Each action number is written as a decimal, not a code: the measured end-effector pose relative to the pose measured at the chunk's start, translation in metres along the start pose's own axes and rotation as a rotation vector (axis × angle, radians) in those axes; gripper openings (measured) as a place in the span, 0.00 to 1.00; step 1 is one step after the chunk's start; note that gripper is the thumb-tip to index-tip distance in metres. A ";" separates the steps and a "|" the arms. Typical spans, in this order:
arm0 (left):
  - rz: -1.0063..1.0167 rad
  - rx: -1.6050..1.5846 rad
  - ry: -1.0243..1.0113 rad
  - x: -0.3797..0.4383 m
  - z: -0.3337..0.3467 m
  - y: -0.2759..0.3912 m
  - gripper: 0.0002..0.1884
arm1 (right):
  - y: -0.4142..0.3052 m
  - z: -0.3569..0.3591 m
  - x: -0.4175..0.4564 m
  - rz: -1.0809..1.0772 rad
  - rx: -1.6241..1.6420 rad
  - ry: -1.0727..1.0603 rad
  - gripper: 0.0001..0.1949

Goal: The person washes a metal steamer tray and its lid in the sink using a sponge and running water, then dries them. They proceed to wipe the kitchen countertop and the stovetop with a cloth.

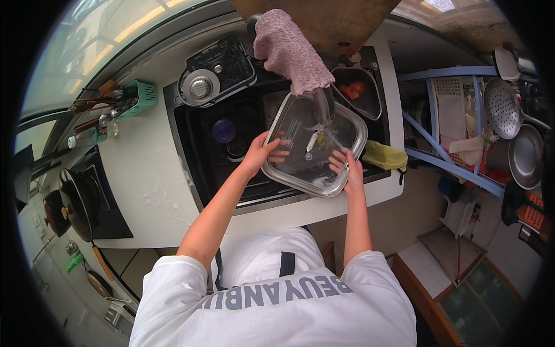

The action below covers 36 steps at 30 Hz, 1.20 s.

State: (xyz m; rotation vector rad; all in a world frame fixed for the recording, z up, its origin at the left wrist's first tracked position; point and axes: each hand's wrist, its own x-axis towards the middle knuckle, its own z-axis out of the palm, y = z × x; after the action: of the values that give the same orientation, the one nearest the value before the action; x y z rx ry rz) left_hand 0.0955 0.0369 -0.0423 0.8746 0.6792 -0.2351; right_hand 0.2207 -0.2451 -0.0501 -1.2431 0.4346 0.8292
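Both my hands hold a clear rectangular glass dish [288, 175] with rounded corners, tilted beneath the faucet [324, 108] over the black sink [206, 158]. My left hand [260, 155] grips its left side, with fingers showing through the glass. On the right rim is my right hand [353, 171], its fingertips also seen through the glass. Water seems to run from the spout onto the dish, and a little foam sits near its lower corner. A pink towel [290, 52] wraps the faucet neck. A purple-blue round item [223, 131] lies in the basin.
A metal sink strainer [200, 86] rests on a black rack behind the basin. Red pieces, perhaps tomato [357, 88], lie in a basket at right, near a yellow-green cloth [383, 155]. Foam spots the white counter [151, 173]; a lidded pan [74, 204] stands far left.
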 end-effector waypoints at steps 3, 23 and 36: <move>-0.003 0.007 0.002 0.001 0.002 0.001 0.19 | -0.001 -0.001 0.001 -0.002 -0.011 0.003 0.23; 0.007 0.009 -0.006 0.005 0.002 0.000 0.18 | -0.003 0.004 0.000 0.009 -0.002 0.051 0.25; 0.036 0.017 -0.012 0.006 0.000 0.005 0.18 | -0.005 0.008 0.003 0.026 0.088 0.017 0.29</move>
State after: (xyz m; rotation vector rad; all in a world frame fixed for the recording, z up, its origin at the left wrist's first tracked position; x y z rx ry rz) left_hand 0.1021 0.0399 -0.0429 0.8999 0.6509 -0.2140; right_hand 0.2248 -0.2374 -0.0469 -1.1658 0.4974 0.8136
